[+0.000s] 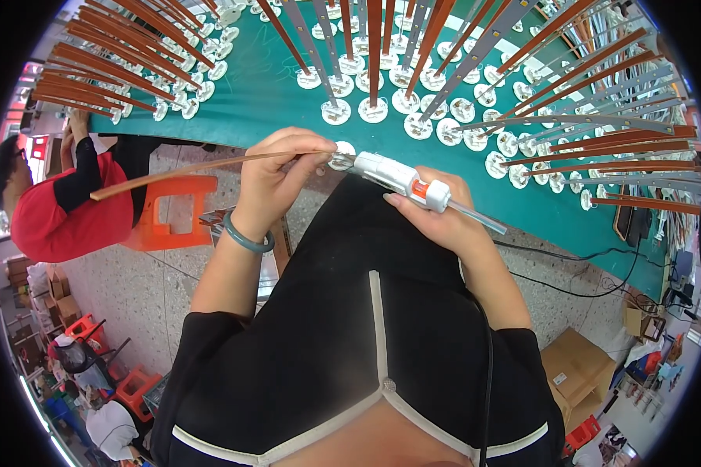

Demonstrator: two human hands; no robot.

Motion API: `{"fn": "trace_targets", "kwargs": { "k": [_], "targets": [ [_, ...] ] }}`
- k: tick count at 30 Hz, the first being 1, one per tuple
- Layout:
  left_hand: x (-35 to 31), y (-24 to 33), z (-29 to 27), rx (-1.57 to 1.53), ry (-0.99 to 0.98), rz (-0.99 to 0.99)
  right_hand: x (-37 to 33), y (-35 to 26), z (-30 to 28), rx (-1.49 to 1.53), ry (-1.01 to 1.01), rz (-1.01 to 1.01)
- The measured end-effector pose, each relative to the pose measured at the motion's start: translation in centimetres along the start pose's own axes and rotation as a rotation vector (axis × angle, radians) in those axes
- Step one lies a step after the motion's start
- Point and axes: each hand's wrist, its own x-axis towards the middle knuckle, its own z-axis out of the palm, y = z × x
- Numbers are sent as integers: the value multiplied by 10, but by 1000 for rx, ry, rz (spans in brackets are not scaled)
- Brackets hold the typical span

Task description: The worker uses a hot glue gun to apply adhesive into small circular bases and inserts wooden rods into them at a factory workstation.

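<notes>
My left hand point(284, 167) pinches a long brown strip point(187, 167) close to the round white base point(341, 156) at its end. The strip's free end points left over the floor. In my right hand point(444, 214) is a white hot glue gun point(389, 173) with an orange part, and a clear glue stick point(479, 218) sticks out of its back. The gun's nozzle meets the white base or stops just short of it; I cannot tell which. Both hands are held at the near edge of the green table point(288, 117).
Many brown and grey strips on round white bases point(373, 109) stand across the table. A black cable point(568, 257) hangs at the right. Left of me a person in red point(78, 206) sits by an orange stool point(167, 210). A cardboard box point(576, 373) stands on the floor.
</notes>
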Motion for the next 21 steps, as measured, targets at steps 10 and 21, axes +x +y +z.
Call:
{"fn": "trace_targets", "kwargs": {
  "k": [10,21],
  "targets": [
    [1,4,0,-19,-3,-7,1,-1,2,-27,20,-14],
    [2,1,12,-30,157,-2,-1,2,3,25,29,-12]
  ]
}}
